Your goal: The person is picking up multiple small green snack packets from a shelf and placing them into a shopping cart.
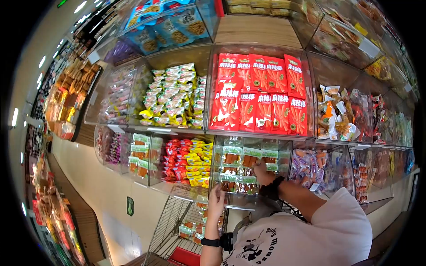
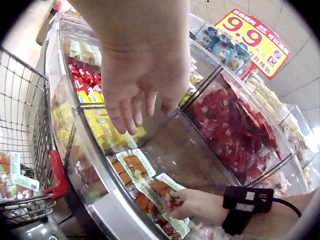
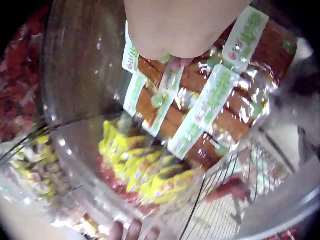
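My right hand (image 1: pixel 264 174) reaches into a clear bin of flat snack packs (image 1: pixel 231 158) with green-and-white labels and brown pieces inside. In the left wrist view its curled fingers grip the edge of one snack pack (image 2: pixel 162 187); the right wrist view shows the back of the hand (image 3: pixel 185 30) covering most of that grip. My left hand (image 1: pixel 216 200) is at the bin's front left corner and holds nothing. Seen from its own wrist, the left hand (image 2: pixel 142 85) hangs with loose fingers in front of yellow packets (image 2: pixel 102 127).
A wire shopping cart (image 1: pixel 164 221) with similar packs inside stands below at the left. Neighbouring bins hold red and yellow sweets (image 1: pixel 177 159) and purple-wrapped snacks (image 1: pixel 306 166). Red packets (image 1: pixel 262 93) fill the bin above. Clear dividers and a raised front wall (image 1: pixel 239 201) edge the bin.
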`<action>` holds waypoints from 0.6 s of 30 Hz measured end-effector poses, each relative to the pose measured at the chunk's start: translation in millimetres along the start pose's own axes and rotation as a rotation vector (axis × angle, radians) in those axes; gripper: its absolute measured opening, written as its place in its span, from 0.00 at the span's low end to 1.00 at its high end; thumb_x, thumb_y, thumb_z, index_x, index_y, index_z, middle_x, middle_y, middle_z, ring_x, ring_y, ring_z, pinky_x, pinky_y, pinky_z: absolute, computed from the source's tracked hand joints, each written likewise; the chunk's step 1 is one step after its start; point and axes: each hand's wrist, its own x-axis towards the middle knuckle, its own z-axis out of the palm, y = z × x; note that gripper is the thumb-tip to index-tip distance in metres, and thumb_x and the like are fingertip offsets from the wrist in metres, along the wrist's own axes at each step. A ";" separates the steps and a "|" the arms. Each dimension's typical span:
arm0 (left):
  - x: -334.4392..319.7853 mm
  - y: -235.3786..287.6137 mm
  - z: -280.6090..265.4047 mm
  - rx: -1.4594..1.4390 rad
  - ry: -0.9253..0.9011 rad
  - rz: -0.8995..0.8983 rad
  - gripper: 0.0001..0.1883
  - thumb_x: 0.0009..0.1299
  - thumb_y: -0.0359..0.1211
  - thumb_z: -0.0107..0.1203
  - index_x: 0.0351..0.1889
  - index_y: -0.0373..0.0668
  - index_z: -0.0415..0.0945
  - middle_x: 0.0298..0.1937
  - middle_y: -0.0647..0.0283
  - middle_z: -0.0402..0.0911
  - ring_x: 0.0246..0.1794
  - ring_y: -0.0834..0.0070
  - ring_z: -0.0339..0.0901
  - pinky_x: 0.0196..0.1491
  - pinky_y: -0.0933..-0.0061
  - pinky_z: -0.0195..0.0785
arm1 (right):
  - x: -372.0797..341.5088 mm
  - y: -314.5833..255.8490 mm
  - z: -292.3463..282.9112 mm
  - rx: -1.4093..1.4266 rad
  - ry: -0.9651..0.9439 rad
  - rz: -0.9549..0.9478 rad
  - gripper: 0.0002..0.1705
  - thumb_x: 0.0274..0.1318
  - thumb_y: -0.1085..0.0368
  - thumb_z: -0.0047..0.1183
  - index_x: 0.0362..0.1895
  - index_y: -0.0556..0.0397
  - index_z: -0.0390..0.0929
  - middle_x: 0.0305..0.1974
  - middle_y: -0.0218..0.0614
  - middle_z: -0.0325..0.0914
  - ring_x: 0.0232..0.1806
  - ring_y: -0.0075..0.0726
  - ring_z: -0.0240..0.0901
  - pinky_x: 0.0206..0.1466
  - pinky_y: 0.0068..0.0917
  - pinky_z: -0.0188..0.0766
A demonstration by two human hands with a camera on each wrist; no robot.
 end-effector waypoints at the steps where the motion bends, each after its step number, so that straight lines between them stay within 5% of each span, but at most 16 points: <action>1: -1.6 12.1 -6.2 -0.025 -0.041 -0.067 0.18 0.60 0.32 0.44 0.48 0.36 0.58 0.41 0.57 0.68 0.35 0.74 0.67 0.38 0.77 0.61 | 8.0 5.9 -0.2 -0.068 0.069 -0.030 0.09 0.46 0.66 0.46 0.29 0.54 0.60 0.20 0.32 0.62 0.14 0.28 0.62 0.15 0.26 0.59; 7: -37.8 -10.8 -35.3 -0.394 0.049 -0.314 0.15 0.63 0.30 0.38 0.48 0.37 0.58 0.41 0.57 0.68 0.39 0.76 0.67 0.40 0.79 0.61 | 8.0 -16.0 -9.2 -0.491 0.049 -0.182 0.18 0.40 0.58 0.52 0.31 0.56 0.62 0.22 0.44 0.67 0.22 0.45 0.65 0.23 0.37 0.61; 14: -95.6 -43.7 -59.6 -0.377 0.220 -0.473 0.14 0.64 0.29 0.37 0.47 0.36 0.59 0.41 0.58 0.68 0.41 0.75 0.66 0.41 0.78 0.60 | -11.8 -50.7 -9.7 -0.745 0.188 -0.276 0.28 0.39 0.56 0.51 0.41 0.61 0.56 0.24 0.50 0.68 0.29 0.53 0.66 0.27 0.42 0.62; 18: -145.2 -56.3 -72.5 -0.001 0.275 -0.431 0.14 0.62 0.29 0.39 0.45 0.36 0.62 0.41 0.57 0.68 0.38 0.74 0.68 0.40 0.77 0.61 | 9.9 -24.3 0.5 -1.043 0.069 -0.542 0.25 0.41 0.61 0.47 0.44 0.58 0.56 0.38 0.52 0.63 0.35 0.52 0.65 0.30 0.40 0.65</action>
